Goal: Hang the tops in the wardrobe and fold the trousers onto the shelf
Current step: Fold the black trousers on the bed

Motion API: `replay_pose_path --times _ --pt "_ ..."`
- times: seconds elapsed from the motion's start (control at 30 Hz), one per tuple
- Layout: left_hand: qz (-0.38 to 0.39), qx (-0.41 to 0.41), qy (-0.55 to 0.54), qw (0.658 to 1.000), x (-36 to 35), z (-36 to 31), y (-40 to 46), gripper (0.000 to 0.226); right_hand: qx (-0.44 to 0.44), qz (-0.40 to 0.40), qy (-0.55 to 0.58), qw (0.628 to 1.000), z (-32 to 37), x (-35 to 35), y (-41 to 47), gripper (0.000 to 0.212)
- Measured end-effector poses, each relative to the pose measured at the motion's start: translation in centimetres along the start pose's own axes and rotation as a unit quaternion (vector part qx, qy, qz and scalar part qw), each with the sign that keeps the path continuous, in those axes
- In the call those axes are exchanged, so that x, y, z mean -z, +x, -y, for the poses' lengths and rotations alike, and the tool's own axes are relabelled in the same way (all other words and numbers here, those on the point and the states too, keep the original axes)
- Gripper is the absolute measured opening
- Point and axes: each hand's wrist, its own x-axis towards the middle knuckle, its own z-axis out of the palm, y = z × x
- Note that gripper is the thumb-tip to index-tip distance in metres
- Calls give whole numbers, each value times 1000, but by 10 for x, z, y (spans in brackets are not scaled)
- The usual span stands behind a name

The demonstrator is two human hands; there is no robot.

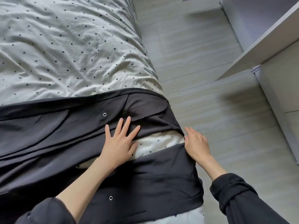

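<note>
Dark trousers (53,133) with small metal snaps lie spread across the near end of a bed, their waist end at the bed's right edge. My left hand (119,143) presses flat on the cloth near the waist, fingers straight and spread. My right hand (195,143) touches the waist edge at the side of the bed, fingers extended. A patch of dotted bedding shows between the two trouser parts.
The bed (69,50) has a pale cover with dark dots and fills the left. Light wood-look floor (202,94) runs down the right. A white open door panel or shelf board (262,44) juts in at the upper right, beside a white cabinet (281,97).
</note>
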Motion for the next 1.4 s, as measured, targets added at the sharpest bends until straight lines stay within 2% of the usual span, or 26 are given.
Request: replay_pose_path --times 0.13,0.23,0.4,0.5,0.57,0.63,0.7,0.77,0.93,1.1,1.23,1.4 --pt "-16 0 -68 998 6 -12 -28 63 8 12 98 995 18 -4 -54 48" --pt "7 -2 -77 997 -7 -21 -70 60 8 37 136 990 44 -7 -102 50" --pt "66 -2 -63 996 -32 -39 -138 56 97 4 9 995 65 -36 -163 55" --pt "84 -20 -38 996 -46 -38 -173 58 149 18 -122 981 62 -59 -192 74" --pt "71 -46 -14 996 -52 -29 -189 63 167 16 -173 970 56 -66 -201 89" --pt "75 -59 -4 995 -55 -17 -207 77 164 3 -191 968 52 -64 -202 90" --pt "90 -17 -15 996 -52 -8 -220 90 146 -16 -201 969 50 -58 -198 85" --pt "62 41 -21 997 -51 4 -233 89 131 -47 -198 970 53 -51 -194 77" --pt "-116 127 -89 981 -23 40 -233 52 39 -123 -88 988 59 -15 -172 39" --pt "-201 191 -125 953 38 85 -198 14 15 -173 -48 984 81 30 -135 32" --pt "-208 260 -145 932 76 111 -144 23 20 -176 -30 984 110 59 -89 34" --pt "-182 311 -140 922 89 146 -82 31 34 -169 -28 985 138 81 -19 35"
